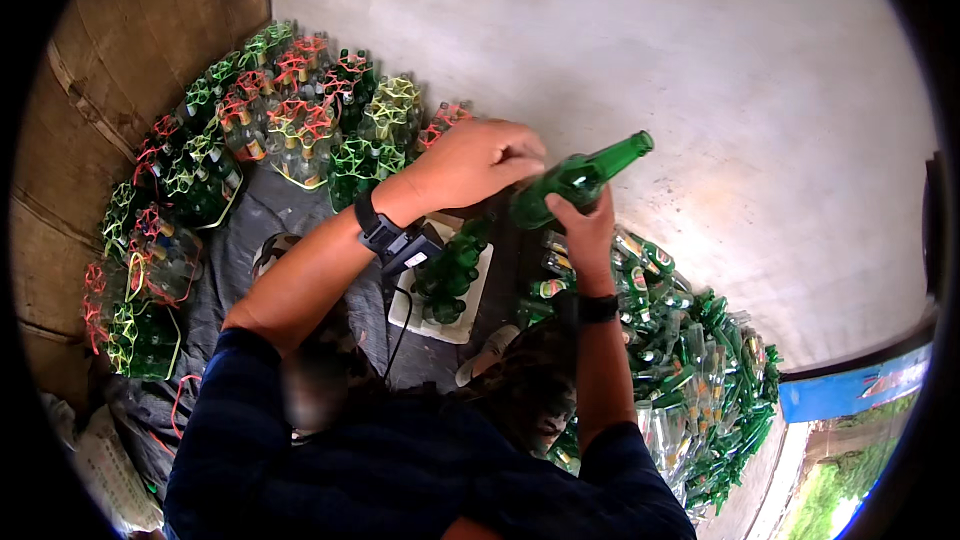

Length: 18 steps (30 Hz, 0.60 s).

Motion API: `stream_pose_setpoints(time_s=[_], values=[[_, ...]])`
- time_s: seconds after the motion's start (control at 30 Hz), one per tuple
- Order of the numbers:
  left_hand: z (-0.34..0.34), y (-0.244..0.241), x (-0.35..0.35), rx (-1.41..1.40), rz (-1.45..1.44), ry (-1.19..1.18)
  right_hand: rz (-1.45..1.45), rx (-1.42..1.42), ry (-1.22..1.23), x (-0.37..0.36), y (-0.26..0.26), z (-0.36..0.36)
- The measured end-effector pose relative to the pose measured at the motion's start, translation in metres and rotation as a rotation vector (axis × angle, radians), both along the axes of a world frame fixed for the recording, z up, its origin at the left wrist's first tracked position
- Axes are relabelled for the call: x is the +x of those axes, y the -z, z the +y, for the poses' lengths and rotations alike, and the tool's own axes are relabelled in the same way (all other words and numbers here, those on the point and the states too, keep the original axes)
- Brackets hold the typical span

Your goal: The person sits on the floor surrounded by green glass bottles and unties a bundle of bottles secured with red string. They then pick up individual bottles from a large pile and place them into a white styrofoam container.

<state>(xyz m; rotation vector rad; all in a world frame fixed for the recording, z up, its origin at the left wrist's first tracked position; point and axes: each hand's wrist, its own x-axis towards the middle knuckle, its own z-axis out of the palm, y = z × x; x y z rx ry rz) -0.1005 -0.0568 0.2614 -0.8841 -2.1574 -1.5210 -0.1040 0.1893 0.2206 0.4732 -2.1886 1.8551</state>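
A green glass bottle (581, 180) is gripped around its body by my right hand (589, 229), its open neck pointing up to the right. Close by the bottle's base, at its left, is my left hand (484, 161), fingers curled; whether it touches the bottle or holds anything small is unclear. Below the hands, a white foam tray (478, 300) holds several green glass bottles (454, 270). My left forearm passes over the tray's left side and hides part of it. A black band with a small box (401, 244) is on my left wrist, with a cable hanging from it.
Bundles of bottles tied with red and green plastic strapping (300, 120) stand in an arc at the left. Loose green and clear bottles (675, 360) are heaped at the right. A dark sheet (262, 210) covers the floor. A pale wall (600, 37) rises behind, a brown one (150, 30) at left.
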Motion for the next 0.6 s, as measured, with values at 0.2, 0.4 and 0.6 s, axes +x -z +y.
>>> stream_pose_setpoints(time_s=[0.2,0.4,0.6], values=[[-0.014,0.04,-0.017,0.052,-0.118,-0.085,-0.058,0.157,-0.134,-0.029,0.052,-0.045],[-0.018,0.046,-0.034,-0.134,0.078,-0.302,-0.098,0.446,-0.195,-0.037,0.078,-0.078],[-0.02,0.051,-0.044,-0.544,-0.004,-0.301,-0.033,0.475,-0.232,-0.059,0.114,-0.079]])
